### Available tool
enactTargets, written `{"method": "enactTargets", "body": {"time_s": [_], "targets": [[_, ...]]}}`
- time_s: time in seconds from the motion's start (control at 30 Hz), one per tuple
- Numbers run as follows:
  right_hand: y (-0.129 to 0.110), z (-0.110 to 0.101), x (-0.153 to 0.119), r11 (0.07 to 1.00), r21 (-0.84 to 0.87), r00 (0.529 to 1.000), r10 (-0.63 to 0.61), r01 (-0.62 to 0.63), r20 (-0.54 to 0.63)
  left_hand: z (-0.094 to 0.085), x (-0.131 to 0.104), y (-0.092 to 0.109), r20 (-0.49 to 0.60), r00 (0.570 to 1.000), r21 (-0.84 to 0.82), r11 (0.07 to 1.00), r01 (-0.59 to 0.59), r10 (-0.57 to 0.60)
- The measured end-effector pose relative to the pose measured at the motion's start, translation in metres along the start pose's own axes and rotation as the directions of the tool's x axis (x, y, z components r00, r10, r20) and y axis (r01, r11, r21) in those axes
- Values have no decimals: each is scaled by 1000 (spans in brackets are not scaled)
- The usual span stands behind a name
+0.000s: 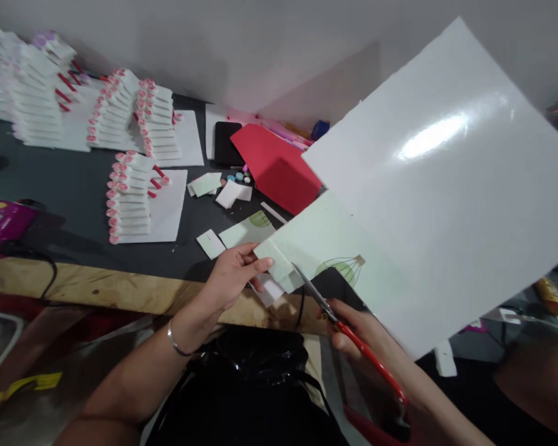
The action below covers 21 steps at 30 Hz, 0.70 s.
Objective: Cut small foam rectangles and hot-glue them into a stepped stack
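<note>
My left hand [235,275] pinches the end of a large sheet of card [335,223], pale green with a balloon print at this end and glossy white farther right. In my right hand [353,328] is a pair of red-handled scissors [323,300], the blades at the card's narrow green strip beside my left fingers. A white piece [270,290] shows below my left fingers; whether I hold it too I cannot tell. Just past that hand lie a cut green piece with a balloon print [246,230] and a small pale card [211,244].
Rows of white folded pieces with pink ends [130,204] stand on white sheets at the left. A red card [283,167], a black phone-like object [226,142] and small cut cards [232,194] lie behind my hands. A purple tool [4,226] sits far left; the wooden table edge [167,291] is nearest me.
</note>
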State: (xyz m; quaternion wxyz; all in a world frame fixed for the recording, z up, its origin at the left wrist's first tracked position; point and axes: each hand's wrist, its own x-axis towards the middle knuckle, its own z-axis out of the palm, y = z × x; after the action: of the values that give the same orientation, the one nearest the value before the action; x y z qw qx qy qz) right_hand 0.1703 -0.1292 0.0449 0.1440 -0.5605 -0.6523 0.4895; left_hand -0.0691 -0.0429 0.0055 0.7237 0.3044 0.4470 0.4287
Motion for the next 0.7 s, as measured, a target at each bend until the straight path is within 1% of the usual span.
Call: {"method": "enactTargets", "body": {"time_s": [0.13,0.37,0.53,0.7], "targets": [[5,2,-1,998,-61,999,1,-3,-33,1,-1,1,-3,1000,31,999,27,-27],[33,13,-7,993,-117,994,-12,-1,-111,2,-3,0,9,999,91,995,43,-44],[32,11,-5,992,-126,994,-45,32,-103,2,-2,-3,18,999,121,992,25,-27],[34,16,-2,997,-49,993,-61,56,-105,2,0,-3,35,999,164,986,13,-19]]}}
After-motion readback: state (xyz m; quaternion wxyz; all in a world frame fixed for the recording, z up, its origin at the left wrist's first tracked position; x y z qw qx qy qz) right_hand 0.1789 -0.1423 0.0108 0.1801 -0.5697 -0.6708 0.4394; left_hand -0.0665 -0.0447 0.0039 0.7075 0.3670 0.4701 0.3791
